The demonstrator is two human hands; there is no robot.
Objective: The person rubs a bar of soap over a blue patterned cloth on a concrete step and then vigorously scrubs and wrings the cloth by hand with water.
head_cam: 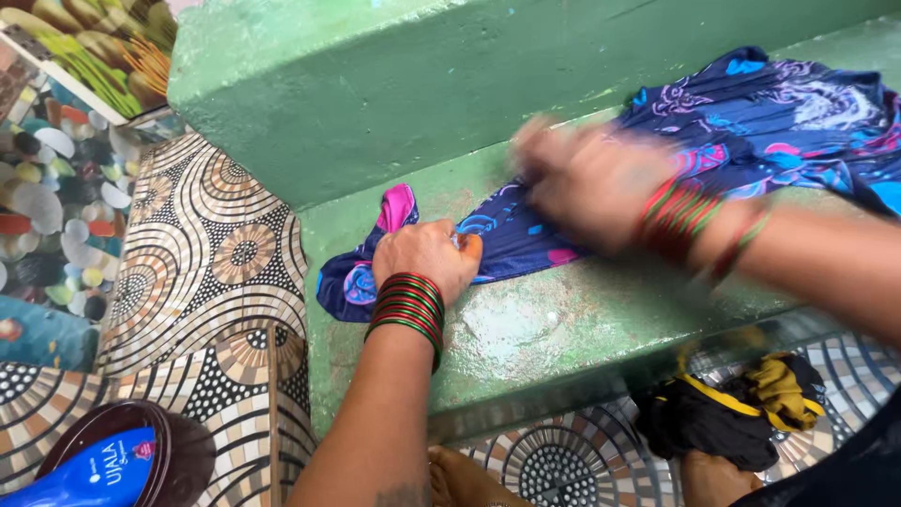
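Note:
A wet dark blue cloth (751, 122) with pink and light blue patterns lies spread along a green concrete step (554, 329). My left hand (427, 255), with red and green bangles on the wrist, presses down on the cloth's left end, fingers curled on the fabric. My right hand (587, 178) is blurred with motion over the middle of the cloth, fingers bent against it; red and green bangles ring that wrist too. Whether it holds anything is hidden by the blur.
A dark and yellow bundle of cloth (737, 408) lies on the patterned tile floor (206, 263) below the step. A brown bowl with a blue bottle (113, 465) sits at the lower left. A green wall (394, 84) rises behind the step. My bare feet show at the bottom.

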